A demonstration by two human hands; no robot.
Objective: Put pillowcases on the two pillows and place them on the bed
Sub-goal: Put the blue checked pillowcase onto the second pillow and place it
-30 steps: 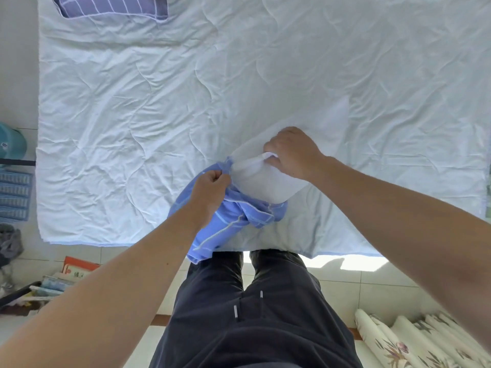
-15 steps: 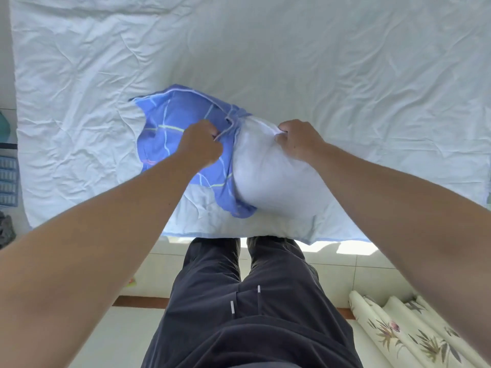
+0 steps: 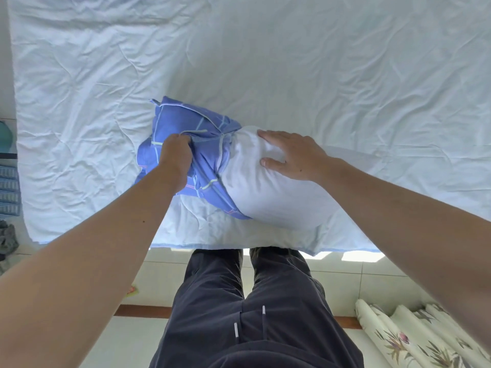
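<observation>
Bed (image 3: pixel 292 62) with wrinkled white sheet fills most of the view. White pillow (image 3: pixel 271 192) lies near its front edge, left end inside the blue checked pillowcase (image 3: pixel 183 123), rest bare. Left hand (image 3: pixel 175 155) has fingers curled tight round bunched pillowcase fabric. Right hand (image 3: pixel 295 155) rests flat on the pillow, fingers straight and spread, gripping nothing.
</observation>
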